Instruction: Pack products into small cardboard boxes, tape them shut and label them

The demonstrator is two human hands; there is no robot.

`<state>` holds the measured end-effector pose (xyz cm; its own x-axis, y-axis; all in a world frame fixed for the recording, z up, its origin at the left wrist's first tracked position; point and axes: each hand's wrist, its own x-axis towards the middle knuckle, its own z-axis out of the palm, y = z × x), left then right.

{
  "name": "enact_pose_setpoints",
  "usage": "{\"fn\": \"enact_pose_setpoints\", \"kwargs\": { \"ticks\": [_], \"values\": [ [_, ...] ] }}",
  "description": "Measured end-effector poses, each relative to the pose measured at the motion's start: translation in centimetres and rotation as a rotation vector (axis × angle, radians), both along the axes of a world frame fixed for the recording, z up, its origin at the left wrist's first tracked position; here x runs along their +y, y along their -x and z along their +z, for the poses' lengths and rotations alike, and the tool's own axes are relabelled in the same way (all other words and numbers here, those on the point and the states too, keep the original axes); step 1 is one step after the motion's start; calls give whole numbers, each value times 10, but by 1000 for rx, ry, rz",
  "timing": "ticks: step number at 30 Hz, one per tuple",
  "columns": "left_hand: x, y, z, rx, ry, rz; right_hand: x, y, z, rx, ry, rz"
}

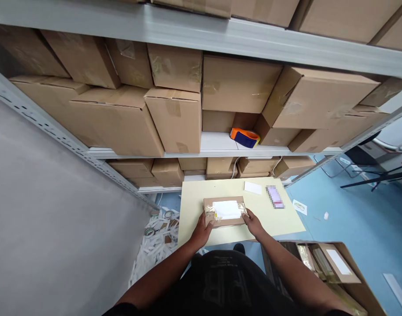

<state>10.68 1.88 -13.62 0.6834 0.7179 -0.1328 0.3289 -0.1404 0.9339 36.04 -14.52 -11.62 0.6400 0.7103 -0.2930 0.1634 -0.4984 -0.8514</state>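
Observation:
A small brown parcel (224, 211) with a white label and clear tape on its ends lies on a pale yellow table (194, 202). My left hand (202, 229) grips the parcel's left end, fingers curled over the edge. My right hand (252, 221) holds its right end the same way. Both forearms reach in from below.
A white card (252, 188) and a blurred small item (275, 196) lie on the table behind the parcel. An orange and blue tape dispenser (244, 137) sits on the shelf among cardboard boxes. An open box of parcels (329, 263) stands at my right; paper scraps (153, 245) litter the floor left.

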Motion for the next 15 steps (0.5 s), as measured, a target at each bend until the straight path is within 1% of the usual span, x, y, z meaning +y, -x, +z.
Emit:
{"fn": "enact_pose_setpoints", "kwargs": {
  "ticks": [7,10,13,15],
  "values": [
    [5,-5,3,13,38,12,0,1,0,-21,11,-27],
    [6,-7,6,25,75,43,2,1,-2,-50,2,-20],
    [5,-11,13,81,101,95,2,0,-3,-55,-35,2],
    [2,-15,21,142,53,142,-2,-3,-3,-41,-72,11]
  ]
}}
